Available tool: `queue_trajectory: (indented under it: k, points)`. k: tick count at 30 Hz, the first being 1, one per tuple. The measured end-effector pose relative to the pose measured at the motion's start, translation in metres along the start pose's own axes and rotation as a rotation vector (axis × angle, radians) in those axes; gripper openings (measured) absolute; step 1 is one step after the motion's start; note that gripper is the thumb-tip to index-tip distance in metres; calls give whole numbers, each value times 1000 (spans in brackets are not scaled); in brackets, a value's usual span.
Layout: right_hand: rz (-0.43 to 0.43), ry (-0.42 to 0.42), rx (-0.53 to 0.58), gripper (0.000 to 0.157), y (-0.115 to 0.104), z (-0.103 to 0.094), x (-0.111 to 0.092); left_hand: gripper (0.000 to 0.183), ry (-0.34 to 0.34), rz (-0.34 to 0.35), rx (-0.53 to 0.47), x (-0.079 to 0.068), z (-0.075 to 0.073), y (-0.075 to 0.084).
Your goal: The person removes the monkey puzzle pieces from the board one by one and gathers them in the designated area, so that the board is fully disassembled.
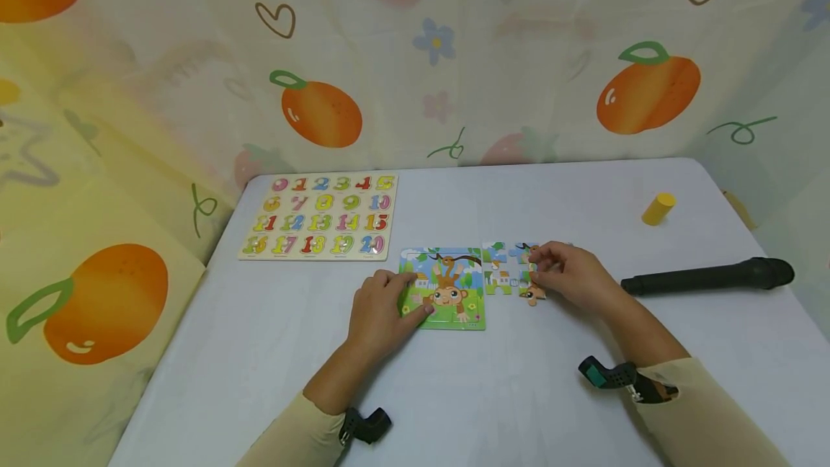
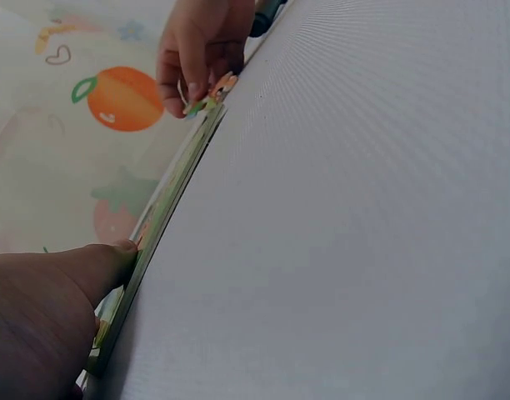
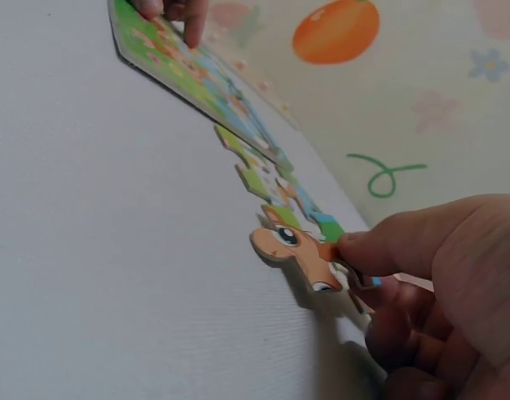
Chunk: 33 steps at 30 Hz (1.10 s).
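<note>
A square monkey picture puzzle board [image 1: 447, 317] lies flat on the white table, green along its near side. My left hand [image 1: 381, 312] rests on its left part, thumb and fingertips touching the picture. To the right of the board lie several loose jigsaw pieces [image 1: 498, 282] with bits of sky, house and grass. My right hand [image 1: 573, 276] pinches a jigsaw piece [image 3: 298, 254] between thumb and fingers. A brown animal face with a large eye shows on this piece, which is tilted just over the table. My fingers hide its far end.
A number board [image 1: 333, 220] with coloured digits 0 to 20 lies at the back left. A yellow cylinder [image 1: 658, 209] stands at the back right. Nearer, a black microphone-shaped object [image 1: 707, 277] lies beyond my right wrist. A fruit-printed curtain [image 1: 454, 56] hangs behind the table.
</note>
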State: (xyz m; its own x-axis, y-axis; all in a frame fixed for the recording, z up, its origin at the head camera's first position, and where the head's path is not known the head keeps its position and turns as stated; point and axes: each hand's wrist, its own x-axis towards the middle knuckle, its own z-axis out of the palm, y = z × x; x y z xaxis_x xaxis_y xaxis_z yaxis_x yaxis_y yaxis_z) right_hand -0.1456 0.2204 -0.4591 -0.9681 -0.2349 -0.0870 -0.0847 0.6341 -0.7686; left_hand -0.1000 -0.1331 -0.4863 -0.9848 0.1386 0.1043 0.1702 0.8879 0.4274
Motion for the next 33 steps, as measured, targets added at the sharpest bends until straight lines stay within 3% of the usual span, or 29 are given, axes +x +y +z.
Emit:
queue_trajectory:
  k: [7,20,33]
  points:
    - [-1,83,-56,21,3,6,-1,65,12,5,-1,0,1,0]
    - [-38,165,-137,19,4,16,-2,65,2,2,-9,-1,1,1]
    - [35,160,-38,18,3,10,-2,63,4,7,14,-2,0,3]
